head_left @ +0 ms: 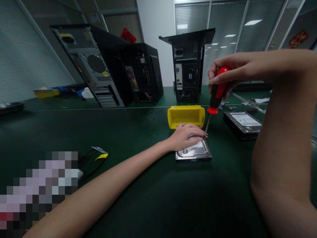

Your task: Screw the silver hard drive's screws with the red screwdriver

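**Mia:** Where is the hard drive (195,152)?

**Ben:** It lies flat on the green table (123,132), in the middle and a bit to the right. Its long side runs from near to far.

**Mia:** Who touches it?

**Ben:** The left hand (185,135) lies on top of its far half. The fingers are stretched out flat and press down. They do not wrap round anything.

**Mia:** And the right hand (231,70)?

**Ben:** It is up high, above the drive and a little to the right. Its fingers are closed tight round the top of the red and black screwdriver (217,94).

**Mia:** Which way does the screwdriver point?

**Ben:** It stands almost straight up and leans a bit. The handle is up and to the right, and the thin tip is down and to the left. The tip comes down at the far right corner of the drive, just beside the left fingertips.

**Mia:** Is the tip in a screw?

**Ben:** It is too small to tell.

**Mia:** Which hand is nearer to the drive?

**Ben:** The left one, because it lies right on it. The right one only reaches it through the tool.

**Mia:** What else is there?

**Ben:** A yellow tray (185,115) sits just behind the drive. A second drive (244,123) lies off to the right, apart from the first. Black computer cases (104,66) stand far back.
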`<move>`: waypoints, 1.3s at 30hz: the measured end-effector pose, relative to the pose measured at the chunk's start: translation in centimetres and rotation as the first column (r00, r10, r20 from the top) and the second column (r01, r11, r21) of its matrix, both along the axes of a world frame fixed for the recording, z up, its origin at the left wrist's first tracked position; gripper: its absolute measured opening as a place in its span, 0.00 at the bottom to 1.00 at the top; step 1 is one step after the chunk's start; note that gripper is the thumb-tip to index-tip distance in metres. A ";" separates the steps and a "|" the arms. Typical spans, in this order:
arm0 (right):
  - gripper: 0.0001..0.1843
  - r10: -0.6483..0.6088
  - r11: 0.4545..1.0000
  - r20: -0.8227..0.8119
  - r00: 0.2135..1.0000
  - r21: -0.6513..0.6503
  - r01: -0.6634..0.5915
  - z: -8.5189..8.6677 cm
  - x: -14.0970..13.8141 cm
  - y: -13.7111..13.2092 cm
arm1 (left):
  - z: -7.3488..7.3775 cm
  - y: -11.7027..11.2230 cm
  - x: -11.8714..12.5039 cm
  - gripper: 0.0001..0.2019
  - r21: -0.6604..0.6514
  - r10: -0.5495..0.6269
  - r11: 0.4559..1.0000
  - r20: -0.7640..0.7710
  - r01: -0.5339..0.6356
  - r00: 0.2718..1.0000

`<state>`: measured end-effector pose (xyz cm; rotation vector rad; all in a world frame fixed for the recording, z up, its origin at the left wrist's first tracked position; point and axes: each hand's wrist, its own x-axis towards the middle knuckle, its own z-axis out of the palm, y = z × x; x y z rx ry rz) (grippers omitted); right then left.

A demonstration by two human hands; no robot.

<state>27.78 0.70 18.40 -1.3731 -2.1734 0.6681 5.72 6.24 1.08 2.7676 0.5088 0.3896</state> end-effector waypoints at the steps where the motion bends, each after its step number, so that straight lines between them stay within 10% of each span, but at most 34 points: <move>1: 0.13 0.014 1.000 -0.005 1.000 -0.003 -0.014 0.0 -0.1 -0.1 | 0.0 0.0 0.0 0.14 0.001 0.002 1.000 -0.001 -0.002 1.000; 29: 0.17 0.248 0.961 0.061 0.967 0.113 -0.253 0.2 -1.5 0.1 | 0.2 0.5 0.2 0.14 -0.043 -0.074 0.996 0.024 0.075 0.997; 39: 0.16 0.243 0.962 0.021 0.970 0.125 -0.243 -0.3 -0.4 0.8 | 2.7 0.9 1.6 0.10 0.034 -0.133 0.990 -0.094 0.136 0.987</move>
